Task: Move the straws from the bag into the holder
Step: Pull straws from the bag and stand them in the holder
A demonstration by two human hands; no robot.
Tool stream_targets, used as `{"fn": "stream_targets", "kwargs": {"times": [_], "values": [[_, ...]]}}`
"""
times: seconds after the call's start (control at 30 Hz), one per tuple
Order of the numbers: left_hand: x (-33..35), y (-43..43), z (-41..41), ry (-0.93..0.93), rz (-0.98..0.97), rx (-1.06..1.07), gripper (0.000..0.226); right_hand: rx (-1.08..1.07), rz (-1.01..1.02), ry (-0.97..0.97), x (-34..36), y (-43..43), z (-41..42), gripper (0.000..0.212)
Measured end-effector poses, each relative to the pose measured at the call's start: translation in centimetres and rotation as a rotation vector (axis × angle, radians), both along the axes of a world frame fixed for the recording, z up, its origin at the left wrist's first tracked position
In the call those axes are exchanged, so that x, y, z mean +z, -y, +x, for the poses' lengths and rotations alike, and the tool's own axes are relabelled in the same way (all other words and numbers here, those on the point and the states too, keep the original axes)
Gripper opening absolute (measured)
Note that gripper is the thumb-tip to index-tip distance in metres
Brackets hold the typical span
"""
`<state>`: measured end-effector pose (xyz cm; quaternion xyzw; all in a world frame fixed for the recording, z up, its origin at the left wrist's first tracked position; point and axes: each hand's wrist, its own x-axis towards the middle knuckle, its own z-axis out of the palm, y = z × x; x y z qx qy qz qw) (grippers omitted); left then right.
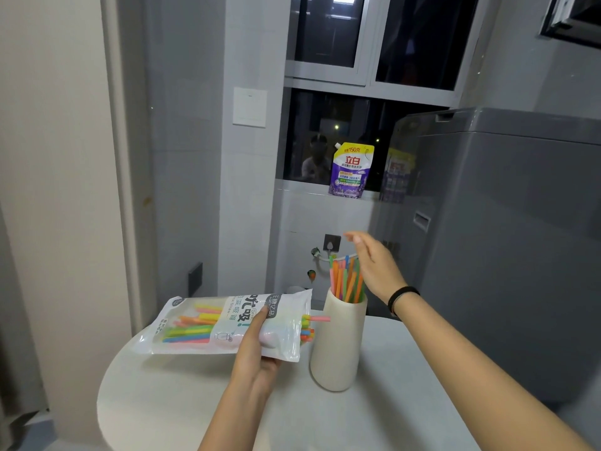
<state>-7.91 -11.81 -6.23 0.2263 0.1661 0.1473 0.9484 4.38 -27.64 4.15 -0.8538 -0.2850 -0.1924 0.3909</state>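
The left hand (257, 346) is gripping the bag (227, 323) level above the table (195, 402), its mouth beside the holder (338, 346), while the right hand (374, 265), spread open and empty, is hovering over the straws (346, 281) standing inside, so I think that loose ones could be slipping out from the bag.

holder (336, 346) hides the straws' (346, 281) lower ends; bag (227, 323) label hides others' middles.

- Straws (346, 281): orange, green, pink, blue (neon-bright)
- Holder (336, 349): plain cream
- Bag (227, 323): white, clear window, dark lettering
- Table (195, 402): white
- Wristband (401, 296): black
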Motion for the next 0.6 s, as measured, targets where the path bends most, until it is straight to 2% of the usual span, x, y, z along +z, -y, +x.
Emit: {"fn": "stream_targets", "kwargs": {"times": [0.07,0.1,0.13,0.23,0.27,0.33,0.4,0.43,0.53,0.6], "values": [[-0.1,0.0,0.0,-0.002,0.007,-0.006,0.052,-0.044,-0.290,-0.027,-0.5,0.0,0.2,0.043],[-0.1,0.0,0.0,-0.007,0.013,-0.009,0.052,-0.042,-0.323,-0.058,-0.8,0.0,0.2,0.049],[0.0,0.1,-0.2,-0.007,0.014,-0.016,0.051,-0.025,-0.267,-0.101,-1.2,0.1,0.0,0.061],[0.0,0.0,-0.5,0.011,0.011,-0.014,0.044,0.019,0.144,-0.303,-2.5,0.1,-0.3,0.116],[0.1,0.0,-0.6,0.015,0.009,-0.024,0.044,0.013,0.219,-0.368,-2.9,0.1,-0.3,0.124],[0.2,0.0,-0.6,0.011,0.007,-0.045,0.049,0.023,0.246,-0.468,-3.8,-0.1,0.0,0.127],[0.2,0.0,-0.7,0.004,0.007,-0.043,0.047,0.048,0.195,-0.497,-4.4,-0.5,0.5,0.114],[0.2,0.0,-0.7,0.009,0.003,-0.036,0.043,0.040,0.172,-0.489,-4.5,-0.8,0.8,0.099],[0.1,0.0,-0.7,0.010,-0.030,0.005,0.038,-0.053,0.115,-0.404,-4.6,-1.9,1.2,0.037],[0.0,-0.2,-0.6,0.008,-0.033,0.014,0.036,-0.086,0.220,-0.386,-4.3,-2.3,1.3,0.017]]}}
